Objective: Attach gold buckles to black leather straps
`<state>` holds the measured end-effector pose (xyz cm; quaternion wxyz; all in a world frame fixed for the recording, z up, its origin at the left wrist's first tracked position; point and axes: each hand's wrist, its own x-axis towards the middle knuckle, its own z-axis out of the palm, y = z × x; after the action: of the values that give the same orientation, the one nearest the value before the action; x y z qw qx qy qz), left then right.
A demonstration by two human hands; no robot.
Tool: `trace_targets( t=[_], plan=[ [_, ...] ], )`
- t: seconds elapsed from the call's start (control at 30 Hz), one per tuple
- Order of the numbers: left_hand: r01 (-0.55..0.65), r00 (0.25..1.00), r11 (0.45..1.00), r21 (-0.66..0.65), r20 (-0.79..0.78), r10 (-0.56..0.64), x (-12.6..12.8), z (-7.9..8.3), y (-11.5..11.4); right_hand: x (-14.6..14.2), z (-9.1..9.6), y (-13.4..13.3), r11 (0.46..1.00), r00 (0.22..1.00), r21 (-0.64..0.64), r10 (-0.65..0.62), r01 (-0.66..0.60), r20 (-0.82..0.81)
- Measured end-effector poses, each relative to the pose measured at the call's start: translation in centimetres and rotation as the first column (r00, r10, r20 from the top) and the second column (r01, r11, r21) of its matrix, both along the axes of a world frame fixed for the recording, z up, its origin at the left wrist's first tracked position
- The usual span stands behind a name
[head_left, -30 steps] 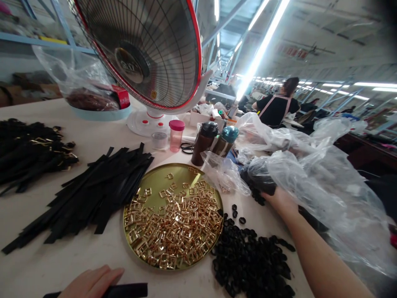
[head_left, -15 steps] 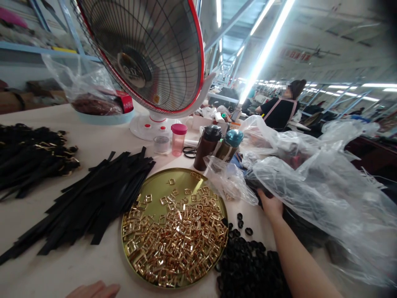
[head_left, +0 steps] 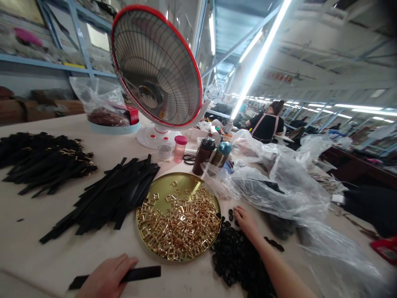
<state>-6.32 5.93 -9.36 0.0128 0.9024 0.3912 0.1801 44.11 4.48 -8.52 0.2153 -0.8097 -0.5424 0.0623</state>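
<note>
My left hand (head_left: 107, 276) is closed around a black strap (head_left: 144, 273), which sticks out on both sides of it above the table's near edge. My right hand (head_left: 245, 221) reaches to the far end of a heap of small black rings (head_left: 238, 258). Its fingers are bent together right by a few loose rings; whether one is between them is hidden. Between the hands lies a round gold tray (head_left: 166, 179) filled with small gold buckles (head_left: 182, 223). Left of the tray is a pile of loose black straps (head_left: 108, 198).
Bunched straps with gold fittings (head_left: 46, 159) lie far left. Behind the tray stand a red-rimmed fan heater (head_left: 158, 66), a pink-lidded cup (head_left: 180, 150) and a dark bottle (head_left: 204, 156). Clear plastic bags (head_left: 273, 190) cover the right side. A person (head_left: 268, 124) is in the background.
My right hand has drawn back from under the plastic bag to the black rings. My left hand has come further into view, holding a black strap. The camera view has shifted.
</note>
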Motion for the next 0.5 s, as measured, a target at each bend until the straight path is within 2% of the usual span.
trace_targets(
  t=[0.13, 0.23, 0.33, 0.5],
  plan=[
    [-0.002, 1.0, 0.999, -0.043, 0.01, 0.002, 0.6, 0.8, -0.1, -4.0, 0.7, -2.7, 0.995, 0.99, 0.0, 0.104, -0.105, -0.097],
    [-0.001, 1.0, 0.999, -0.043, 0.02, 0.001, 0.9, 1.2, -0.1, -4.9, 1.5, -3.9, 0.992, 0.982, 0.012, 0.124, -0.124, -0.139],
    [0.009, 1.0, 0.999, -0.039, 0.025, -0.008, 0.9, 1.2, -0.2, -3.1, 2.4, -3.2, 0.998, 0.989, 0.041, 0.059, -0.054, -0.132],
    [0.006, 0.999, 1.0, 0.03, 0.035, -0.007, 0.4, 0.7, -0.3, 2.6, 3.5, 1.7, 0.995, 0.996, 0.078, -0.057, 0.062, -0.067]
  ],
)
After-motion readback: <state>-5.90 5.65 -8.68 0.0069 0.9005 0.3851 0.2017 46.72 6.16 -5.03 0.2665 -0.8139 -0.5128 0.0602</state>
